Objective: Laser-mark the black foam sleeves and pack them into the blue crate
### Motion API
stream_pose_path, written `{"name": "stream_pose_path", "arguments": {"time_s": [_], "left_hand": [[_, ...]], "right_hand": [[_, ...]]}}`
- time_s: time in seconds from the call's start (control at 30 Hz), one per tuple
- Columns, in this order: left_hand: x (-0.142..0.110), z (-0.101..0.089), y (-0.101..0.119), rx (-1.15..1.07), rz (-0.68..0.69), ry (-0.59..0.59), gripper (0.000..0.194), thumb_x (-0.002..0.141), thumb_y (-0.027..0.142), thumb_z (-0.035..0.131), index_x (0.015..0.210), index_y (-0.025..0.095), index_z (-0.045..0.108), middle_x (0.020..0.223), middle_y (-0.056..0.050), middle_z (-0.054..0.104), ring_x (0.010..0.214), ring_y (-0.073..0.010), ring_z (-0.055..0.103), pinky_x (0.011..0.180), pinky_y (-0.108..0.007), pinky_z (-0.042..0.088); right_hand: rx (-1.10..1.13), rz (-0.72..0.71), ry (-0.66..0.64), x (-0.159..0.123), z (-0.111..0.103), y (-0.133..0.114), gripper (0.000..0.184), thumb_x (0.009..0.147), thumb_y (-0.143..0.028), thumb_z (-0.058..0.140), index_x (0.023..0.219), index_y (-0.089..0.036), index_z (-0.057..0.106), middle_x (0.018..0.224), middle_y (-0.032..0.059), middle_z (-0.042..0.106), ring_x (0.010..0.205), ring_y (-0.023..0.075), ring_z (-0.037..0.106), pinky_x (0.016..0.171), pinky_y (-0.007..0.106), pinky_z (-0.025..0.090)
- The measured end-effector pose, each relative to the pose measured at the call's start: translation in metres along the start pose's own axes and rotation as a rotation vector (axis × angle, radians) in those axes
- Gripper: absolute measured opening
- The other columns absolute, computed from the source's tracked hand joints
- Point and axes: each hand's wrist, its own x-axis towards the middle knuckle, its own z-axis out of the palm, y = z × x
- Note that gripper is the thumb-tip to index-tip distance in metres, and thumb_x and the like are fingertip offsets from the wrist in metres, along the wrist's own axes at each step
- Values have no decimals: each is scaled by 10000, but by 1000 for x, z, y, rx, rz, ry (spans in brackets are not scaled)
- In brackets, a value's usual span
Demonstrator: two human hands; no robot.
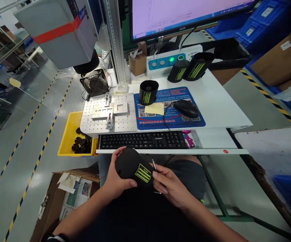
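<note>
My left hand [117, 178] is wrapped around a black cylindrical sleeve [129, 164] with a yellow-green striped label, held tilted over my lap. The fingers of my right hand [169, 185] are closed at the sleeve's right end, on a thin metal piece [154, 165]. Only its bright tips show above and below the fingers, so its full shape is hidden. A similar black cup [148, 92] stands upright on the blue mouse pad [142, 125]. Two more black labelled cups, a smaller one [178, 71] and a larger one [198, 67], stand at the back of the table.
A black keyboard [140, 140] lies in the tray before me; a mouse [186, 108] rests on the pad. Left are a perforated metal plate [127, 124], a fan [95, 84] and a yellow bin [68, 134] holding black discs. A machine head [59, 37] hangs above; an open carton [46, 205] stands below.
</note>
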Motion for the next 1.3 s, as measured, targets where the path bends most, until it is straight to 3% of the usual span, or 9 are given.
{"name": "stream_pose_path", "arguments": {"time_s": [0.2,0.3,0.4,0.47,0.57,0.67,0.8,1.0,1.3], "left_hand": [[-8,0,14,42,-41,-346,1051,787,411,815,1594,341,145,1683,-134,193,1478,-336,361,1221,-486,282],[-9,-7,18,111,-115,-385,1070,736,342,866,1585,326,215,1601,-143,366,1431,-336,434,1210,-487,306],[-7,-12,13,145,-109,-313,1108,543,429,971,1481,283,400,1402,-138,575,1311,-350,548,1174,-499,361],[-5,-12,7,138,-48,-278,1079,467,530,968,1382,256,466,1349,-143,601,1266,-360,571,1142,-505,395],[-4,-11,0,94,-10,-278,1001,515,583,934,1325,245,451,1352,-158,585,1231,-355,585,1093,-504,437],[-2,-13,2,166,-17,-215,973,545,500,953,1326,266,422,1306,-131,615,1197,-329,611,1055,-469,474],[4,-27,13,631,78,-69,1009,566,448,952,1400,286,408,1346,-122,599,1237,-341,590,1069,-489,470],[12,-37,8,1234,303,-61,998,694,559,838,1503,266,333,1404,-169,552,1297,-386,539,1072,-571,445],[24,-1,14,1482,426,-260,928,690,500,842,1468,210,429,1269,-206,609,1144,-416,605,956,-578,488]], "right_hand": [[207,91,46,5,-5,9,368,760,-449,842,954,-175,692,534,-110,415,358,-6,231,421,207,103],[217,97,30,6,-4,10,349,772,-452,826,817,-159,640,559,-102,428,351,-14,235,405,202,100],[158,113,-41,5,-1,9,418,810,-492,784,700,-156,562,542,-98,420,349,-13,216,393,207,79],[120,132,-64,5,4,7,470,820,-535,762,657,-165,522,530,-101,396,346,-7,217,391,211,77],[41,137,-23,6,9,5,516,784,-609,761,648,-171,526,532,-102,381,365,5,211,394,214,85],[-148,11,126,5,11,2,507,844,-652,673,827,-145,672,537,-75,449,406,32,233,413,218,131],[-363,-157,281,-6,10,-3,546,967,-612,499,1082,-137,741,750,31,651,449,54,318,444,242,266],[-840,-480,93,-24,15,-9,419,1027,-322,447,1387,-211,632,755,8,639,675,136,585,677,280,500],[-1116,-494,43,-20,5,-11,556,992,-184,424,1547,-215,434,880,54,740,736,175,678,747,333,585]]}}
